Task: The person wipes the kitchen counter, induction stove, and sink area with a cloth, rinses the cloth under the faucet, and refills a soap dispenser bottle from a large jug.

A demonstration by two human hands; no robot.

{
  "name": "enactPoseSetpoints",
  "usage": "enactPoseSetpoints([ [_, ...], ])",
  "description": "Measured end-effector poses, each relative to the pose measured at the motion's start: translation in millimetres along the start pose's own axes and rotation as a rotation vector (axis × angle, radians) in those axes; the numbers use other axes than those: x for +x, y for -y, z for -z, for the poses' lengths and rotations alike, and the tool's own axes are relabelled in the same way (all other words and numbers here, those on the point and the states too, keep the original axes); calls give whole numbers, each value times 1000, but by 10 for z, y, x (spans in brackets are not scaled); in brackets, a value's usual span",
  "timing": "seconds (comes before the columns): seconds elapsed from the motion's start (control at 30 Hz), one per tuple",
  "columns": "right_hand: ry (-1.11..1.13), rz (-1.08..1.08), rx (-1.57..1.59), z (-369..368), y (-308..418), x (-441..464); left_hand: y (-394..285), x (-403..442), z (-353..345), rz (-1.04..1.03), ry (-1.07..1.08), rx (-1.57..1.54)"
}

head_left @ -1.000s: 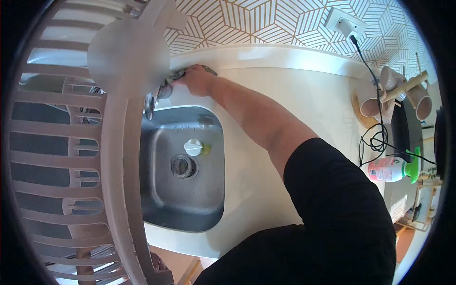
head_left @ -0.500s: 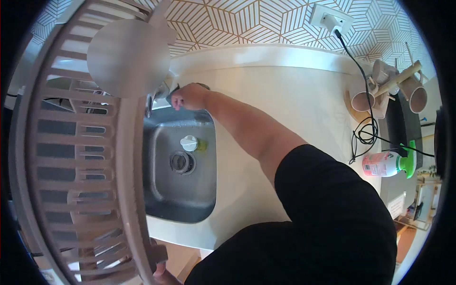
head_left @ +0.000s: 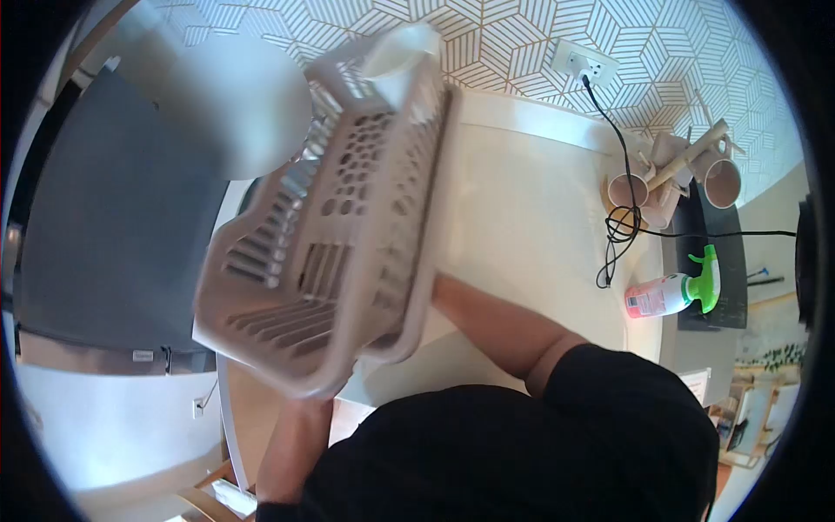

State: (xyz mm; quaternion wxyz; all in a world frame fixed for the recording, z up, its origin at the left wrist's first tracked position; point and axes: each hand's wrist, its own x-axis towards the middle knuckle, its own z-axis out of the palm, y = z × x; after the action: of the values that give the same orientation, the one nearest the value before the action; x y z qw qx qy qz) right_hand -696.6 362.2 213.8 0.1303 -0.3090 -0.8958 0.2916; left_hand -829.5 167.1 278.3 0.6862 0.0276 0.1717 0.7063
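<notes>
A beige plastic dish rack (head_left: 374,191) is tilted and blurred by motion over the sink area, with its slotted and perforated sides showing. My left hand (head_left: 315,405) holds its near end from below, fingers hidden behind the rim. At the rack's right side, my right hand (head_left: 442,289) is against it, mostly concealed, its fingers out of sight. A white cup-like item (head_left: 402,59) sits at the rack's far end, and shiny metal utensils (head_left: 317,130) show along its left side.
Cups on a wooden stand (head_left: 687,165), a tangled black cable (head_left: 622,228) and a green-topped spray bottle (head_left: 665,294) stand to the right on the pale counter (head_left: 513,200). A dark grey appliance surface (head_left: 113,209) lies at left. A wall outlet (head_left: 584,65) holds a plug.
The rack has swung rightward and now covers the sink. My right hand has come back from the far counter edge to the rack's side. The view has shifted left.
</notes>
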Motion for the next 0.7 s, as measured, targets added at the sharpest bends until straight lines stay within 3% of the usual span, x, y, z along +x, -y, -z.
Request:
enactPoseSetpoints([
  [0.07,2,58,-7,-210,315,-377,179,82,-65,25,28,-15],
  [0.23,2,180,-6,-628,703,-791,576,310,-142,158,-278,390],
  [0.3,-4,203,-10,-673,713,-837,609,336,-144,206,-167,311],
  [0.57,-14,227,-18,-626,599,-1008,851,389,-168,136,-364,380],
  [0.7,-12,227,-28,-617,625,-1081,753,261,-132,227,-228,221],
])
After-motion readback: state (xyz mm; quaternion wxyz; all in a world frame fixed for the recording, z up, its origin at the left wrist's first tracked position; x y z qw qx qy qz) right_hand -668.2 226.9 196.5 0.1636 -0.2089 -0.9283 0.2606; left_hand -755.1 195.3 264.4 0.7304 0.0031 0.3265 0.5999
